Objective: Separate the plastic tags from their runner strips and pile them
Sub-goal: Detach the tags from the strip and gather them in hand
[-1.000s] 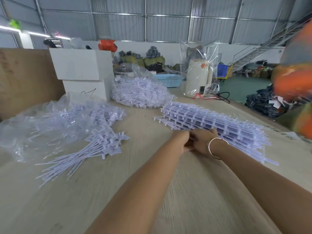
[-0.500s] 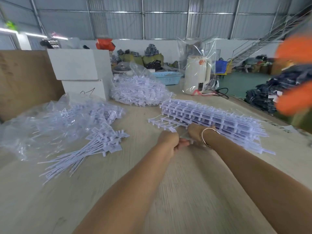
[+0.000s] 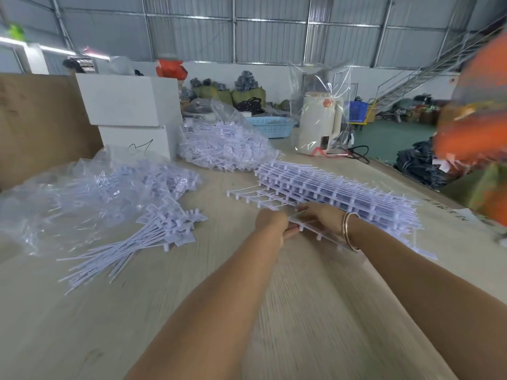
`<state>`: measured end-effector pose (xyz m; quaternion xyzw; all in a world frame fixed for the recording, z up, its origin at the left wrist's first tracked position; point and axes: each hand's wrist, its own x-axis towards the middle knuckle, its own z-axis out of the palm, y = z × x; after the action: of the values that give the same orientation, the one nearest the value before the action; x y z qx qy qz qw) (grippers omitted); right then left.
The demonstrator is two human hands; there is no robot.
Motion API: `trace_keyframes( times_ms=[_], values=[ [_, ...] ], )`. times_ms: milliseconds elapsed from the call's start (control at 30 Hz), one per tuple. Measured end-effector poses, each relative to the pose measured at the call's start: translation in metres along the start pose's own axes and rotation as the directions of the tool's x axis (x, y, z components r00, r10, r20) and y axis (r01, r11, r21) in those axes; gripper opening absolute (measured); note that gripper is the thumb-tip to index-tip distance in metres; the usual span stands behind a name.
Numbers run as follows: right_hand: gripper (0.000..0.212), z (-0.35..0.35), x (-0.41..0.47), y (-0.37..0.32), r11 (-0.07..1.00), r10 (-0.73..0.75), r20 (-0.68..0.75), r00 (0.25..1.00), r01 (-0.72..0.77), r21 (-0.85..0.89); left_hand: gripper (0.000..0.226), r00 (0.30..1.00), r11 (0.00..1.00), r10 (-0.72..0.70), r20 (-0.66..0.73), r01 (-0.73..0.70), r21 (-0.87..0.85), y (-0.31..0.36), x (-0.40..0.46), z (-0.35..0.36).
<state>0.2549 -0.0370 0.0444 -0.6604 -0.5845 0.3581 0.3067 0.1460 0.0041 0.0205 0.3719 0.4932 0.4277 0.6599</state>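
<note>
Your left hand (image 3: 271, 223) and right hand (image 3: 322, 219) both pinch one runner strip (image 3: 315, 229) just above the worktop (image 3: 192, 311), beside the stack (image 3: 337, 190). Pull unevenly and tags may scatter away from the pile (image 3: 164, 229).

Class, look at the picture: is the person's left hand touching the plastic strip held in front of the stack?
Touching. The head view shows the left hand with fingers curled round the near end of the plastic strip, while the right hand holds it further along.

Warehouse workshop — corrugated metal walls (image 3: 274, 37), steel staircase (image 3: 428, 75), stacked bundles (image 3: 419, 163)
</note>
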Motion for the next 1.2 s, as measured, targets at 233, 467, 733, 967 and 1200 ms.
trace_keyframes(
  times_ms=[233,467,733,967,1200],
  values=[
    [0.043,-0.012,0.006,0.004,0.994,0.104,-0.062,0.993,-0.103,0.023,0.034,0.999,0.998,0.000,-0.051,0.002,0.055,0.002,-0.004,-0.004],
    [0.037,0.007,-0.003,0.000,0.949,0.008,-0.013,1.000,-0.004,0.317,0.041,0.996,0.992,-0.045,0.075,0.036,0.120,-0.005,-0.026,0.020],
    [0.045,-0.023,0.006,0.013,0.985,0.122,-0.111,0.986,-0.107,0.136,0.034,0.994,0.994,0.019,0.104,-0.029,0.102,-0.012,-0.041,0.014],
    [0.040,-0.016,0.014,0.018,0.918,0.093,-0.068,0.993,-0.112,-0.381,0.010,0.938,0.954,-0.151,0.312,0.055,0.295,0.004,-0.062,-0.031],
    [0.045,0.001,0.012,0.009,0.827,0.011,-0.096,0.995,-0.063,-0.559,0.020,0.978,0.986,-0.051,0.201,0.018,0.166,0.010,-0.048,-0.070]
  ],
)
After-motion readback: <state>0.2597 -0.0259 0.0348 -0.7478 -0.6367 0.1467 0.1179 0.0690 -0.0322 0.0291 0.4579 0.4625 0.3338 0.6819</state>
